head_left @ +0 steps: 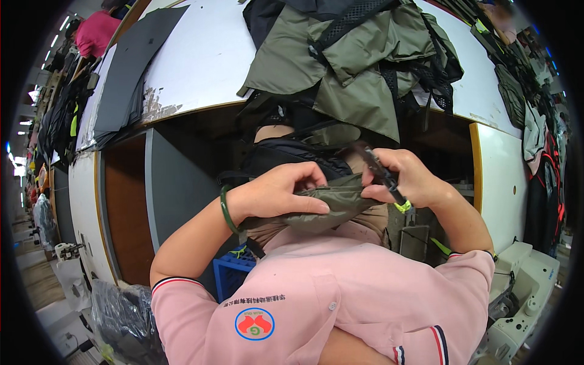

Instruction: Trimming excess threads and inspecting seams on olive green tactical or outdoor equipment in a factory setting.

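Observation:
Over my lap lies an olive-green fabric piece point(331, 207), gathered and folded, with a seam or edge running along its upper side. My left hand point(283, 190), with a green bangle on the wrist, is closed on its left part, thumb on top and fingers curled behind. At its right end, my right hand point(413, 176) is closed around a slim dark tool point(382, 170), partly blurred, which looks like thread snips. The right thumb and fingertips also touch the fabric. Black bag parts point(298, 159) with straps rest on my legs just beyond the fabric.
Ahead, a white table point(207, 55) bears a heap of olive-green and black mesh pieces point(365, 55) hanging over its edge. Dark grey sheets point(131, 67) lie at its left. A blue crate point(234, 271) stands below; a sewing machine point(520, 292) is at right. Other people are farther off.

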Demonstrator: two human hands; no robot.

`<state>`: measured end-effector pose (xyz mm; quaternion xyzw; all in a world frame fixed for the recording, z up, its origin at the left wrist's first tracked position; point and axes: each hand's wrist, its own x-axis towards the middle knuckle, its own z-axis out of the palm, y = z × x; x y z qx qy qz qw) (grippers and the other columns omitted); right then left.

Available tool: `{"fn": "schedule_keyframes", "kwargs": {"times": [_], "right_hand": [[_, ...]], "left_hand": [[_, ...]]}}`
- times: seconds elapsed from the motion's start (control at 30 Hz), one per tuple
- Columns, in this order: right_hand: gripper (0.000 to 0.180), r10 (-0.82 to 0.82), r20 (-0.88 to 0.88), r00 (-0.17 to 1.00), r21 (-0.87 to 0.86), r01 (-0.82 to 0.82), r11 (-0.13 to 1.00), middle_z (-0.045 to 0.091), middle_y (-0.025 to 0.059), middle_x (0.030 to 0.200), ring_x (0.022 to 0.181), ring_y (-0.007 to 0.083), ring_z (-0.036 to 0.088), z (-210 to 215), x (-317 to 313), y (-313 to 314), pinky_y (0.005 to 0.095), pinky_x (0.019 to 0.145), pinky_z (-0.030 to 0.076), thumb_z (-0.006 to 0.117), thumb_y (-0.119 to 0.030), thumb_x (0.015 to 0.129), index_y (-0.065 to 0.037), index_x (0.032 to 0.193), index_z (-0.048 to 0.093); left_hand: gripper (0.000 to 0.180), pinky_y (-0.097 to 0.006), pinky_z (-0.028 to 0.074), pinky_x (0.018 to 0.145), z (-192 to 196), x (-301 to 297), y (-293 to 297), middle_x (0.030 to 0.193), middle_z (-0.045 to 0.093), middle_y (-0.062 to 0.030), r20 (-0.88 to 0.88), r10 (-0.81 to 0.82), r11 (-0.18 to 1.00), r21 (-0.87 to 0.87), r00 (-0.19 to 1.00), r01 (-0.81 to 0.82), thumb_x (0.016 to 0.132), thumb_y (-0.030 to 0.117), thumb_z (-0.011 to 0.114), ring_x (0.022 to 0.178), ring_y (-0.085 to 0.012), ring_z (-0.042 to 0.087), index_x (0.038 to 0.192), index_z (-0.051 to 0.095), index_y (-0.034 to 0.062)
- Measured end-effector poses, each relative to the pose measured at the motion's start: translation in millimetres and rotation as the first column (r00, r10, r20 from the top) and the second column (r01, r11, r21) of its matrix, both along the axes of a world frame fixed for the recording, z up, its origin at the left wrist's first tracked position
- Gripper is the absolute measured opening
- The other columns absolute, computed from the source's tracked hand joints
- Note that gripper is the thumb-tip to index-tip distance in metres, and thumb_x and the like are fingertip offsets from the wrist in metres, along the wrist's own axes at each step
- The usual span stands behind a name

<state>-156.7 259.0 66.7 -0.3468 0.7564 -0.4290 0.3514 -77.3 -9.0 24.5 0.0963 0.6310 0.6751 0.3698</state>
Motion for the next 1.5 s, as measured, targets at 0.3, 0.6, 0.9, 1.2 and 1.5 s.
{"fn": "schedule_keyframes", "kwargs": {"times": [0.3,0.6,0.9,1.2,1.5], "right_hand": [[0.029,-0.055,-0.089,0.995,0.003,0.056,0.998,0.057,0.0028,0.072,0.065,0.0146,0.053,-6,10,4,0.0289,0.059,0.042,0.085,-0.013,0.071,-0.004,0.082,0.060],[0.048,0.322,-0.615,0.719,0.349,-0.118,0.930,0.056,0.0049,0.066,0.070,0.0267,0.059,26,-14,19,0.0365,0.070,0.039,0.086,-0.045,0.062,-0.009,0.076,0.057],[0.054,0.398,-0.547,0.737,0.434,-0.157,0.887,0.054,0.0061,0.064,0.069,0.0296,0.057,26,-17,16,0.0380,0.070,0.039,0.087,-0.048,0.056,-0.007,0.072,0.056],[0.046,0.444,-0.475,0.760,0.457,-0.217,0.862,0.059,0.0049,0.063,0.065,0.0288,0.060,25,-21,10,0.0358,0.070,0.040,0.082,-0.046,0.066,-0.008,0.072,0.057],[0.045,0.476,-0.462,0.748,0.485,-0.236,0.842,0.058,0.0042,0.060,0.062,0.0282,0.059,23,-22,10,0.0351,0.071,0.040,0.083,-0.046,0.066,-0.008,0.072,0.059]], "left_hand": [[0.021,-0.022,0.044,0.074,-6,18,4,0.088,0.059,0.0020,-0.112,0.061,0.995,-0.071,0.992,-0.069,0.083,0.010,0.077,0.081,-0.0058,0.052,0.092,0.059,0.0034],[0.020,-0.022,0.040,0.066,-12,19,12,0.079,0.051,0.0050,-0.058,0.097,0.995,-0.003,0.994,-0.097,0.083,0.006,0.074,0.072,-0.0042,0.045,0.084,0.054,0.0043],[0.022,-0.024,0.041,0.063,-14,19,16,0.075,0.052,0.0021,-0.125,0.094,0.995,-0.024,0.988,-0.097,0.081,0.009,0.074,0.070,-0.0063,0.045,0.081,0.052,0.0028],[0.021,-0.025,0.041,0.062,-13,20,16,0.075,0.053,0.0006,-0.128,0.084,0.996,-0.029,0.988,-0.088,0.081,0.009,0.073,0.069,-0.0074,0.046,0.082,0.054,0.0020],[0.022,-0.026,0.041,0.062,-17,20,17,0.074,0.053,0.0000,-0.106,0.063,0.998,0.003,0.992,-0.063,0.081,0.010,0.073,0.069,-0.0081,0.046,0.082,0.053,0.0018]]}}
